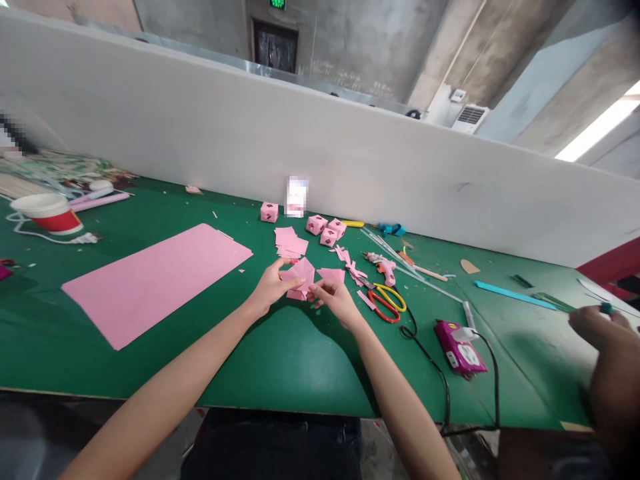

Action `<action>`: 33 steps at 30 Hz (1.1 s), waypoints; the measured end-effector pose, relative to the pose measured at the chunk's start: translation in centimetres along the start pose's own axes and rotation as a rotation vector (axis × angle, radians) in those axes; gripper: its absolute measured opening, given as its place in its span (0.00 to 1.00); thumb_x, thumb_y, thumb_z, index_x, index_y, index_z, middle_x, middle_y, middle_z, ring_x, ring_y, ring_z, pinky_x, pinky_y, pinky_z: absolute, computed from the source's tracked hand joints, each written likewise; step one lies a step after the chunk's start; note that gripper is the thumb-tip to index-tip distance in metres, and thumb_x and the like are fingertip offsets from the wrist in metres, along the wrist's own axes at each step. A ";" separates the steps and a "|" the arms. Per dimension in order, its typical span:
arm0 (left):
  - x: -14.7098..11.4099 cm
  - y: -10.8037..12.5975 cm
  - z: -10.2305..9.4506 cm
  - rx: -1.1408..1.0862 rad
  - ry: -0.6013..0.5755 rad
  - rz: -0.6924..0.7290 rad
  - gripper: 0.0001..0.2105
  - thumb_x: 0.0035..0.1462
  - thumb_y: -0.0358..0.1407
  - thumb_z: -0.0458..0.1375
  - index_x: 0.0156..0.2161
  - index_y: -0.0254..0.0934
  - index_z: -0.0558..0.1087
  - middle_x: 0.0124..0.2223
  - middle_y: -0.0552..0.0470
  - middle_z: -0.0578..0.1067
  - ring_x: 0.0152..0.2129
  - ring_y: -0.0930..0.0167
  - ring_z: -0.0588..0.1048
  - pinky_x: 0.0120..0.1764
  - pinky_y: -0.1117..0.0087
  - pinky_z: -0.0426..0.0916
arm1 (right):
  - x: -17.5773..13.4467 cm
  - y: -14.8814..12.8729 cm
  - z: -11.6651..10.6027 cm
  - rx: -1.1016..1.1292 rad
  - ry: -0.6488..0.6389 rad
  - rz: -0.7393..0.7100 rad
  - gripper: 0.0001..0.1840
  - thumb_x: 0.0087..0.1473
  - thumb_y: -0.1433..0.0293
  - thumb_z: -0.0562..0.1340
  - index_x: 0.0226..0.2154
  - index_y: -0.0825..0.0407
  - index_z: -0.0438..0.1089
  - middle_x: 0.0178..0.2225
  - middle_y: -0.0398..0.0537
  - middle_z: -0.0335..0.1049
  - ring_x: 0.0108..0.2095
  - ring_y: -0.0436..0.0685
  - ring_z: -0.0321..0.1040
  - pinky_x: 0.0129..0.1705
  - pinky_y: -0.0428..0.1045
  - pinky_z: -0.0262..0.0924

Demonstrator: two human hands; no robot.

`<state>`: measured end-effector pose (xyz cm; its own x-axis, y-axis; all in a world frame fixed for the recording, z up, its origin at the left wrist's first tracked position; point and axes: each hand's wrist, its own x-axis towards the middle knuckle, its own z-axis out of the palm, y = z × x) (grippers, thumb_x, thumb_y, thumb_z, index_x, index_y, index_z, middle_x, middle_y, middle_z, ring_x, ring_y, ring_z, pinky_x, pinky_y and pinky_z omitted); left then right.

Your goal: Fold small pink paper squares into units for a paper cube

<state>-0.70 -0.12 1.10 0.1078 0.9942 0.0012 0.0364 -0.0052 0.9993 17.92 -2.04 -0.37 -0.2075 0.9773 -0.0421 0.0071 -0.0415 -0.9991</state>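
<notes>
Between my two hands, a piece of folded pink paper (302, 272) is held up just over the green table. My left hand (274, 285) is closed around its left side, the thumb across the front. With its fingertips, my right hand (330, 295) pinches the lower right edge. Loose pink paper squares (291, 241) lie right behind the left hand. Another pink paper piece (332, 274) rests behind the right hand. Pink paper cubes with cut-out holes stand farther back, one alone (269, 212) and several grouped together (317, 225).
A large pink sheet (160, 283) covers the table's left part. To the right are scissors (386, 303), a pink glue gun (386, 270), paper strips (350, 265) and a magenta power box (459, 350) with a black cable. Another person's hand (600, 327) is at far right; a paper cup (47, 213) stands left.
</notes>
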 end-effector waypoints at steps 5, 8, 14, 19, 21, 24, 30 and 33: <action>-0.1 0.2 0.0 -0.001 0.006 0.003 0.31 0.44 0.39 0.71 0.53 0.32 0.70 0.42 0.46 0.79 0.35 0.66 0.78 0.41 0.66 0.73 | 0.1 0.0 0.0 -0.026 0.020 -0.026 0.28 0.40 0.44 0.72 0.26 0.52 0.74 0.25 0.47 0.74 0.27 0.53 0.72 0.28 0.47 0.66; -0.1 0.1 0.0 0.020 0.023 0.015 0.30 0.44 0.39 0.70 0.52 0.32 0.71 0.46 0.44 0.79 0.37 0.66 0.78 0.40 0.66 0.73 | 0.1 0.0 0.0 -0.041 0.009 -0.034 0.29 0.41 0.42 0.71 0.26 0.52 0.74 0.26 0.48 0.75 0.28 0.53 0.72 0.28 0.48 0.67; 0.3 -0.5 -0.1 -0.015 0.010 0.021 0.32 0.43 0.42 0.71 0.54 0.33 0.70 0.43 0.45 0.79 0.37 0.64 0.79 0.43 0.63 0.73 | -0.1 -0.1 -0.2 -0.032 -0.037 -0.046 0.30 0.46 0.41 0.67 0.29 0.52 0.76 0.30 0.51 0.77 0.30 0.54 0.74 0.30 0.49 0.68; 0.4 -0.7 -0.2 0.036 0.046 0.077 0.31 0.43 0.42 0.71 0.52 0.33 0.72 0.48 0.42 0.78 0.43 0.60 0.78 0.50 0.58 0.71 | -0.3 -0.3 -0.4 -0.080 -0.036 -0.056 0.26 0.46 0.45 0.70 0.30 0.52 0.78 0.30 0.50 0.77 0.29 0.53 0.73 0.30 0.48 0.68; 0.4 -0.6 -0.2 0.038 0.049 0.083 0.30 0.42 0.42 0.71 0.52 0.32 0.72 0.49 0.41 0.78 0.46 0.59 0.77 0.52 0.58 0.71 | -0.2 -0.3 -0.4 -0.095 -0.029 -0.060 0.26 0.46 0.45 0.69 0.30 0.52 0.78 0.30 0.51 0.78 0.29 0.53 0.73 0.30 0.48 0.68; 0.4 -0.6 -0.1 0.022 0.049 0.073 0.31 0.43 0.42 0.71 0.52 0.32 0.72 0.49 0.41 0.77 0.45 0.60 0.78 0.50 0.58 0.72 | -0.1 -0.1 -0.3 -0.116 -0.006 -0.090 0.26 0.47 0.44 0.68 0.30 0.52 0.77 0.30 0.51 0.78 0.28 0.53 0.73 0.29 0.48 0.68; 0.0 -0.3 0.1 0.001 0.043 0.023 0.32 0.43 0.41 0.70 0.54 0.33 0.69 0.39 0.48 0.79 0.35 0.65 0.79 0.41 0.65 0.73 | 0.2 0.5 -0.1 -0.232 0.069 -0.147 0.25 0.50 0.45 0.66 0.29 0.51 0.73 0.25 0.48 0.76 0.27 0.56 0.73 0.28 0.50 0.67; -0.2 -0.1 0.3 -0.008 0.043 0.004 0.32 0.43 0.40 0.69 0.55 0.33 0.69 0.38 0.49 0.79 0.33 0.66 0.79 0.38 0.66 0.73 | 0.2 0.8 0.0 -0.297 0.104 -0.169 0.22 0.53 0.47 0.64 0.29 0.50 0.72 0.25 0.47 0.75 0.26 0.56 0.73 0.29 0.50 0.67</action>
<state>-0.46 -0.35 1.02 0.0652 0.9979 0.0062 0.0282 -0.0080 0.9996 17.89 -1.92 -1.17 -0.1295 0.9818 0.1389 0.2683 0.1695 -0.9483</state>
